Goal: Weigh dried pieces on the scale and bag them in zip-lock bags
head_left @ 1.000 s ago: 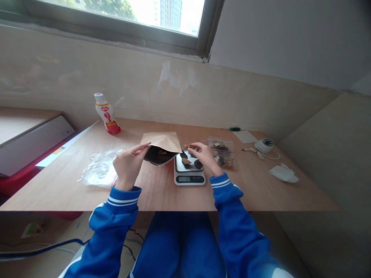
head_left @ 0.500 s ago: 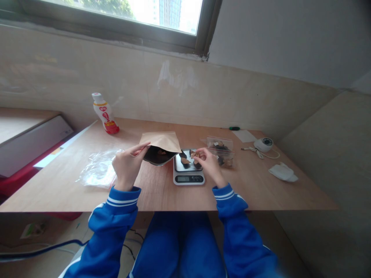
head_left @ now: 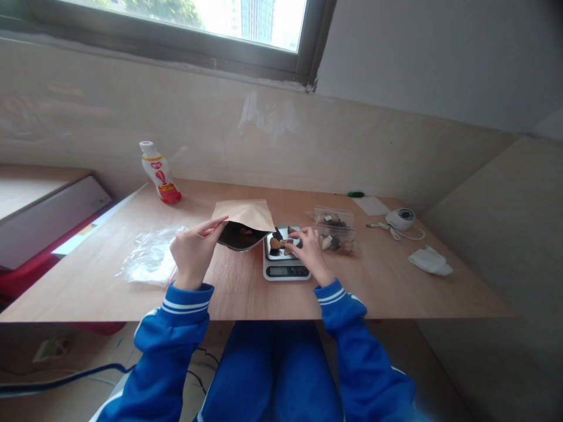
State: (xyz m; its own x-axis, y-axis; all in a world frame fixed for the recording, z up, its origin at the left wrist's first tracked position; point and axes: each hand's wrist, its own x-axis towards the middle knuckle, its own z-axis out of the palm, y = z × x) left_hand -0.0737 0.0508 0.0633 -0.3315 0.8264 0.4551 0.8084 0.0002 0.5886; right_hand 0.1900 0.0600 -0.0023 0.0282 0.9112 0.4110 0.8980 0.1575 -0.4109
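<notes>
The biggest thing is the table (head_left: pixel 246 299), which lies under both hands and reaches wide to each side of them. Next is the brown paper bag (head_left: pixel 246 214), which is between the two hands. The left hand (head_left: pixel 193 255) clamps the left edge of its mouth with thumb and fingers, so the mouth opens towards the person. The inside is dark, and some brown pieces can be seen there. The clear plastic bag (head_left: pixel 147 258) is crumpled, just left of the left hand. The white scale (head_left: pixel 288 272) stands below the fingertips of the right hand (head_left: pixel 312 249), to the right of the paper bag. Beyond the left hand, the bottle (head_left: pixel 160 173) stands upright. Just right of the right hand there are two small packets (head_left: pixel 336 231), with dark and brown pieces inside. The smallest are the dried pieces (head_left: pixel 275 242) on the scale. The right thumb and fingers bend close among them; I cannot tell if they grip one. The hands are well apart from each other.
</notes>
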